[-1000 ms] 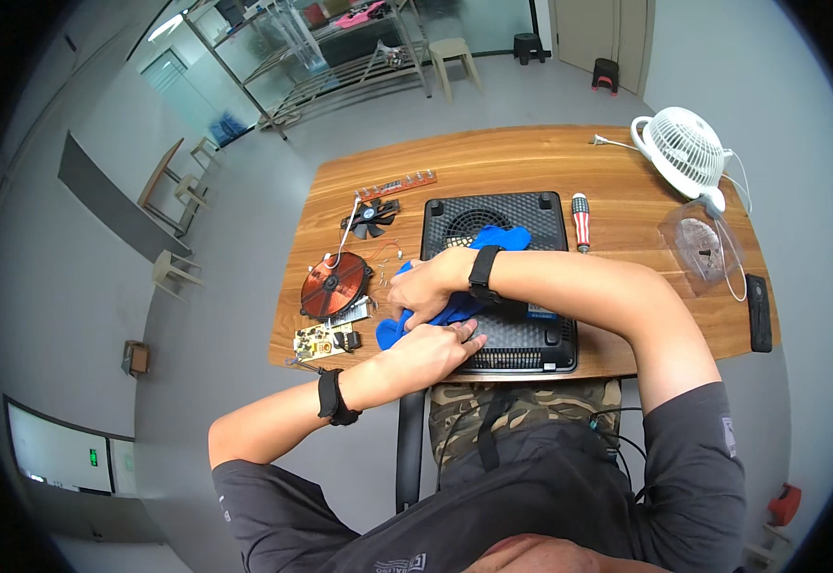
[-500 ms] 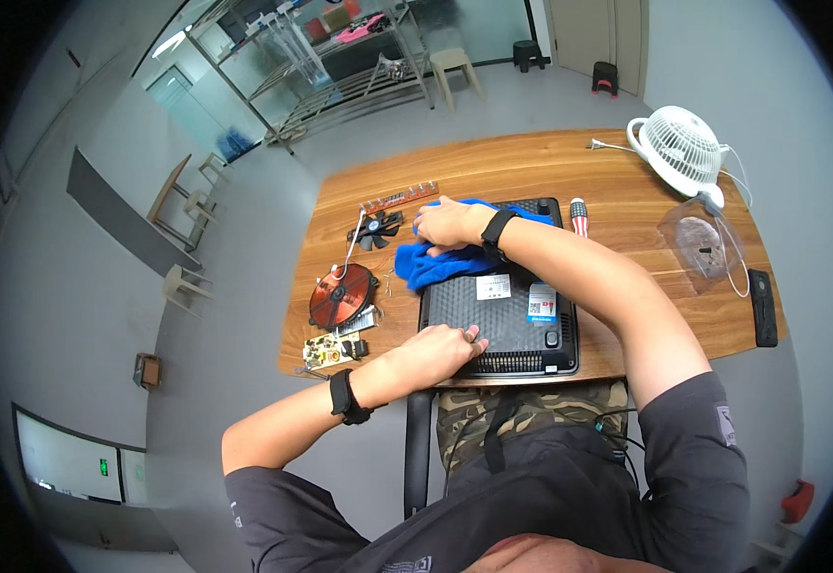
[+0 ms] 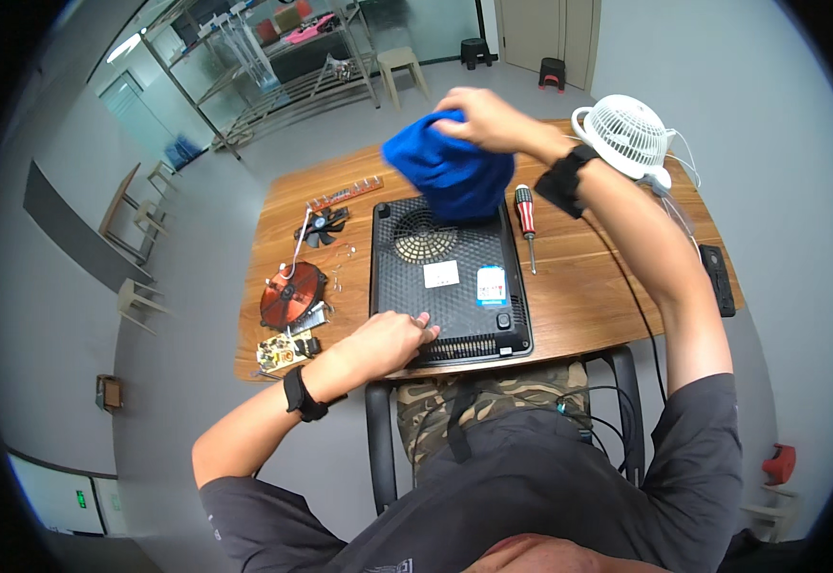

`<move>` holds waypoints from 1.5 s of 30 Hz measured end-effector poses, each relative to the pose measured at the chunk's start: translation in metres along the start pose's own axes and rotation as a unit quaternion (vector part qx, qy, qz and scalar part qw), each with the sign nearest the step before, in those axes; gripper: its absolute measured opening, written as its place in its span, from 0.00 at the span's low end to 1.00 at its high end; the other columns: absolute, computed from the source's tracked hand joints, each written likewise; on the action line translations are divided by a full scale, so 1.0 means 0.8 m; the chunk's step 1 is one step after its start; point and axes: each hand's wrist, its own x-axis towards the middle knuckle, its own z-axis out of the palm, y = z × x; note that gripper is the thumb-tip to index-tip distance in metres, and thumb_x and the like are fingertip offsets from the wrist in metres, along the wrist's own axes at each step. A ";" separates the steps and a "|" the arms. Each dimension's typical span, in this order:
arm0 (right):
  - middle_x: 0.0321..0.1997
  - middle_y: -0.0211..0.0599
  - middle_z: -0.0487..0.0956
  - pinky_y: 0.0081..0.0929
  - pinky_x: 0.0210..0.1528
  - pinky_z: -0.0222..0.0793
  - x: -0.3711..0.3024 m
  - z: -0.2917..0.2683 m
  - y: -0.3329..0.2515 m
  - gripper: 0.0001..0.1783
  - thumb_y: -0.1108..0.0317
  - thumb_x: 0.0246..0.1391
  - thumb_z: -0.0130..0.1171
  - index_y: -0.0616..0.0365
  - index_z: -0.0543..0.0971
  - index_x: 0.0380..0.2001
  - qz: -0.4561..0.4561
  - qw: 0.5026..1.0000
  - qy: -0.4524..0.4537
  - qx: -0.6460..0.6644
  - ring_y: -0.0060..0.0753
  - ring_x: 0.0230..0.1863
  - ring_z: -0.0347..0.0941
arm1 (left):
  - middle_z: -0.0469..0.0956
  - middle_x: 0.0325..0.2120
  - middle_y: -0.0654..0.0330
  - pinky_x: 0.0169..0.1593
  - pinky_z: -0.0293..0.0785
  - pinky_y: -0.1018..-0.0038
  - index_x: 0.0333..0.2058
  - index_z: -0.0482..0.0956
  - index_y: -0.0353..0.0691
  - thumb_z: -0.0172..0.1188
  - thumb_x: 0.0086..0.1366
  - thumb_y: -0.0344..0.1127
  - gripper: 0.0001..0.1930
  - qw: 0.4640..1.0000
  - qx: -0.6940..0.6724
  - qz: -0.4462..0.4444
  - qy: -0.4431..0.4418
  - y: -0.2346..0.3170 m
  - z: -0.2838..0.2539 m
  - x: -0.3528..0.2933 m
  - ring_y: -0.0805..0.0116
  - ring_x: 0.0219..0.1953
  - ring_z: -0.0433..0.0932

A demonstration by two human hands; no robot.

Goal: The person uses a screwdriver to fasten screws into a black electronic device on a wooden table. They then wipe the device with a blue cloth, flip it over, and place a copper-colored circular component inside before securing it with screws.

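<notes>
Wooden tabletop [image 3: 583, 301] bears a labelled appliance [image 3: 454, 304] under parted left fingers [image 3: 422, 330], right fingers [image 3: 453, 127] gripping blue cloth [image 3: 459, 177].

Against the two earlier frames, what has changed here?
The right hand, still holding the blue cloth, has carried it forward and up over the far end of the black casing. The left hand stays at its near-left part; the screwdriver and copper coil lie as before.
</notes>
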 end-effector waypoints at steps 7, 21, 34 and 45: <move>0.47 0.59 0.81 0.44 0.55 0.72 -0.122 -0.069 0.087 0.25 0.53 0.59 0.61 0.66 0.82 0.47 0.181 0.978 -0.008 -0.100 0.60 0.50 0.77 | 0.80 0.50 0.45 0.44 0.82 0.55 0.56 0.78 0.37 0.67 0.55 0.29 0.27 1.000 0.011 0.010 -0.013 -0.005 0.003 0.009 0.45 0.37 0.83; 0.62 0.52 0.71 0.79 0.61 0.59 -0.244 0.026 0.153 0.25 0.49 0.66 0.51 0.57 0.74 0.56 0.355 0.884 -0.218 -0.211 0.61 0.64 0.67 | 0.79 0.53 0.43 0.49 0.81 0.58 0.58 0.76 0.35 0.68 0.57 0.34 0.29 0.999 -0.008 0.006 0.036 -0.001 0.012 -0.005 0.48 0.47 0.83; 0.62 0.58 0.73 0.44 0.68 0.63 -0.123 0.119 0.084 0.32 0.49 0.65 0.58 0.64 0.74 0.61 0.112 0.968 -0.222 -0.033 0.59 0.63 0.68 | 0.78 0.54 0.45 0.51 0.79 0.58 0.54 0.77 0.34 0.65 0.63 0.37 0.23 0.996 -0.078 -0.021 0.039 0.000 -0.004 -0.011 0.47 0.49 0.81; 0.60 0.55 0.76 0.44 0.67 0.64 -0.142 0.130 0.107 0.31 0.47 0.63 0.60 0.62 0.77 0.57 0.167 0.971 -0.172 -0.024 0.58 0.63 0.67 | 0.80 0.35 0.39 0.38 0.80 0.52 0.56 0.67 0.26 0.53 0.72 0.57 0.34 0.957 -0.031 -0.268 0.110 -0.035 0.032 -0.024 0.41 0.36 0.83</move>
